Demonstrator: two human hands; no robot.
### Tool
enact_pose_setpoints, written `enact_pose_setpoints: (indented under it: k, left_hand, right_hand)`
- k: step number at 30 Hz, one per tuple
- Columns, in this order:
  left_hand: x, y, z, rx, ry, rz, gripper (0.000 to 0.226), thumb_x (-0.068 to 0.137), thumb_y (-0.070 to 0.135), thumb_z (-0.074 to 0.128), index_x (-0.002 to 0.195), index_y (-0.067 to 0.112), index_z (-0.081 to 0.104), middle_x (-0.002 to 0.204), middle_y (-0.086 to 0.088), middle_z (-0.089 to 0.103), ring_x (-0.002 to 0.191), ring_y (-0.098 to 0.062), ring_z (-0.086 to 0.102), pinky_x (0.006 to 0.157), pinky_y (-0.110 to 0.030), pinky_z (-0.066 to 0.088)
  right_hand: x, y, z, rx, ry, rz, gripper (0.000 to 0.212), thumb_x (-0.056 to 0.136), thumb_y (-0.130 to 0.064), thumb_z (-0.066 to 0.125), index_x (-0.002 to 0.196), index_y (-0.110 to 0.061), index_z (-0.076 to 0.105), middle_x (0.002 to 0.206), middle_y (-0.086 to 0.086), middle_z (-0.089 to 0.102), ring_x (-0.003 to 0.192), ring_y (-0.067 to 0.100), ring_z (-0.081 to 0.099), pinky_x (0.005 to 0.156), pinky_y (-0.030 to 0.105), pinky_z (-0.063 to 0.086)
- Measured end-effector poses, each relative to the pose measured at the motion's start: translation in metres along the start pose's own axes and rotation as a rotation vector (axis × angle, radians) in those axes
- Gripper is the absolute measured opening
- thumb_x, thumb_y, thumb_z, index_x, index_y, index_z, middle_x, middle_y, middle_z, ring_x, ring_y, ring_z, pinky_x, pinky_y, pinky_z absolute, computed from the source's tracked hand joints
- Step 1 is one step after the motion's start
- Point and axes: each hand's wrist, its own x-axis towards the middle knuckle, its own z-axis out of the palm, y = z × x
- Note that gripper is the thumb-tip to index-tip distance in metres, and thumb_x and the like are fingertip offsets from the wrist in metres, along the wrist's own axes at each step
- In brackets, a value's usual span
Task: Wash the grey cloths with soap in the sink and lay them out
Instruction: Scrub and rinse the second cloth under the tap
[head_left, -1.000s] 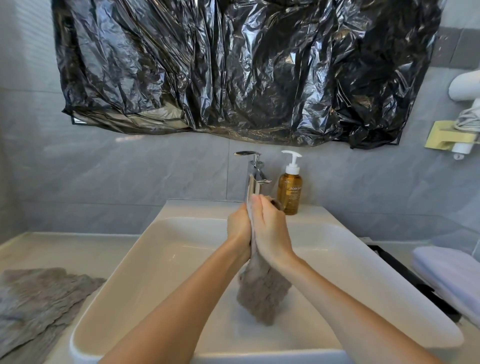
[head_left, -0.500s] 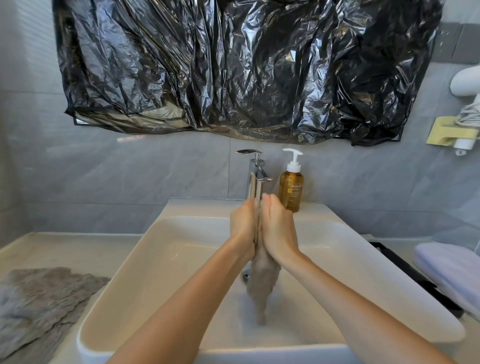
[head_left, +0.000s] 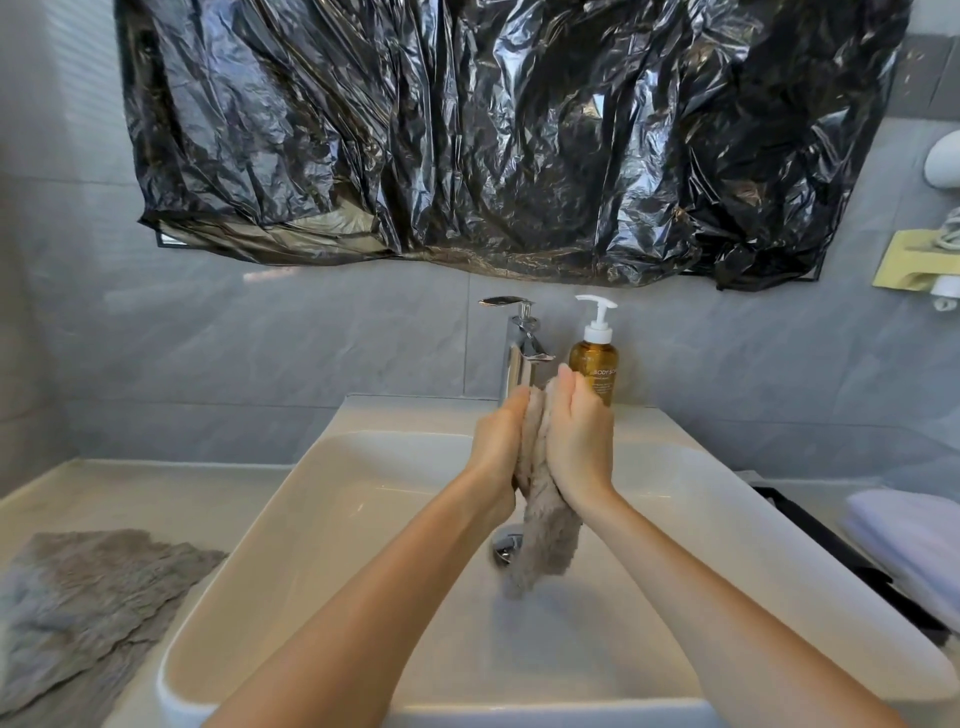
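Over the white sink (head_left: 332, 519), a wet grey cloth (head_left: 545, 535) is squeezed between my two palms, and its lower end hangs down towards the drain. My left hand (head_left: 496, 447) presses flat against the cloth's left side. On the other side, my right hand (head_left: 576, 441) curls its fingers over the cloth's top. Both hands are just in front of the chrome tap (head_left: 522, 353). An amber soap pump bottle (head_left: 595, 364) stands to the right of the tap. More grey cloths (head_left: 88, 597) lie spread on the left counter.
A black plastic sheet (head_left: 493, 130) covers the wall above the sink. To the right of the sink, a folded pale towel (head_left: 914, 540) lies on a black tray (head_left: 831, 540). A yellow holder (head_left: 914, 265) is fixed to the right wall.
My hands have rubbed the cloth between the palms while staying at the tap. The cloth bunched narrower, and my right fingers now bend over its top.
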Motion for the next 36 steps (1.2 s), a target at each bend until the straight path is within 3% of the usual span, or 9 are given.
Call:
enact_pose_setpoints:
  k: [5,10,17,21,25,28,31,34,36]
  left_hand:
    - [0.001,0.017,-0.009,-0.093,0.062,0.088,0.041,0.091,0.048,0.057,0.091,0.009,0.067,0.087,-0.007,0.070,0.085,-0.020,0.067,0.080,-0.034,0.053]
    - [0.007,0.029,-0.033,-0.021,0.208,0.239,0.024,0.087,0.031,0.068,0.081,0.016,0.050,0.084,-0.002,0.061,0.077,-0.016,0.058,0.071,-0.030,0.048]
    - [0.012,0.014,-0.034,0.159,0.376,0.339,0.033,0.095,0.040,0.055,0.079,0.014,0.043,0.081,-0.005,0.051,0.077,-0.021,0.048,0.070,-0.033,0.040]
    - [0.008,0.002,-0.014,0.181,0.374,0.318,0.037,0.098,0.041,0.047,0.075,0.012,0.046,0.076,-0.004,0.054,0.074,-0.023,0.050,0.074,-0.038,0.043]
    - [0.000,-0.003,0.009,0.171,0.312,0.290,0.035,0.099,0.036,0.043,0.073,0.015,0.053,0.075,-0.003,0.059,0.077,-0.025,0.057,0.074,-0.038,0.045]
    - [0.009,0.006,0.001,0.106,0.376,0.281,0.038,0.100,0.031,0.040,0.073,0.009,0.056,0.075,-0.007,0.061,0.075,-0.026,0.056,0.074,-0.038,0.045]
    - [0.013,0.001,-0.004,-0.043,0.376,0.192,0.038,0.099,0.033,0.043,0.087,0.003,0.063,0.087,-0.014,0.068,0.085,-0.030,0.064,0.090,-0.046,0.052]
    - [0.006,-0.001,0.004,-0.039,0.341,0.158,0.034,0.100,0.030,0.043,0.084,0.008,0.062,0.083,-0.009,0.066,0.084,-0.027,0.063,0.080,-0.038,0.050]
    - [0.008,0.006,0.000,-0.066,0.386,0.163,0.035,0.099,0.027,0.044,0.072,0.010,0.057,0.074,-0.007,0.061,0.080,-0.027,0.060,0.073,-0.035,0.046]
  right_hand:
    - [-0.002,0.020,-0.014,-0.480,-0.422,-0.075,0.040,0.104,-0.040,0.029,0.074,-0.026,0.052,0.072,-0.001,0.059,0.071,0.022,0.056,0.058,0.033,0.038]
    - [0.018,0.032,-0.030,-0.367,-0.157,0.058,0.044,0.102,-0.047,0.030,0.073,-0.024,0.055,0.072,-0.002,0.056,0.070,0.018,0.054,0.059,0.030,0.037]
    - [0.009,0.001,-0.029,0.083,-0.118,0.159,0.044,0.103,-0.035,0.040,0.061,-0.019,0.037,0.057,-0.006,0.033,0.054,0.009,0.032,0.053,0.027,0.024]
    - [-0.022,-0.012,0.002,-0.023,-0.213,0.002,0.040,0.102,-0.034,0.040,0.065,-0.023,0.047,0.057,-0.008,0.048,0.055,0.005,0.045,0.056,0.030,0.033]
    - [-0.007,-0.011,-0.001,-0.172,-0.074,0.122,0.043,0.104,-0.037,0.029,0.072,-0.017,0.049,0.072,0.001,0.058,0.071,0.023,0.055,0.062,0.035,0.035]
    - [-0.026,-0.010,0.001,-0.187,-0.224,0.023,0.037,0.104,-0.038,0.028,0.084,-0.019,0.053,0.088,0.008,0.065,0.086,0.030,0.060,0.071,0.040,0.044]
    - [-0.026,-0.013,0.008,-0.187,-0.247,-0.050,0.037,0.104,-0.034,0.027,0.085,-0.018,0.054,0.086,0.007,0.064,0.085,0.029,0.060,0.072,0.040,0.046]
    - [-0.009,-0.007,0.007,-0.159,-0.162,0.041,0.038,0.104,-0.034,0.026,0.077,-0.018,0.047,0.080,0.008,0.061,0.083,0.033,0.059,0.066,0.038,0.040]
    - [-0.022,-0.006,0.007,-0.181,-0.256,-0.021,0.036,0.104,-0.037,0.026,0.086,-0.019,0.051,0.089,0.008,0.065,0.086,0.030,0.061,0.071,0.040,0.045]
